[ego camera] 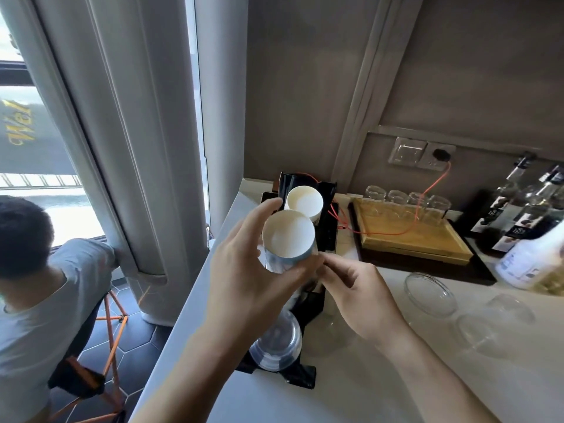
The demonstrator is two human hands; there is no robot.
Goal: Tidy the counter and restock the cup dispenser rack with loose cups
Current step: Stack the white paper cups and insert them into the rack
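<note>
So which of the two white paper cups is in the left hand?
The nearer paper cup, its blue-edged rim toward the camera, held by the left hand. The farther cup sits untouched in the black rack.

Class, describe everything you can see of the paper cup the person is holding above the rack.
The paper cup is round, white inside, with a thin rolled rim and a pale bluish-grey outer wall. It looks empty. Its mouth faces up toward the camera, tilted slightly. The left hand grips it, fingers curled round its side, while the right hand's fingertips touch near its lower edge. It is held above the black rack, just in front of a second white cup seated there.
</note>
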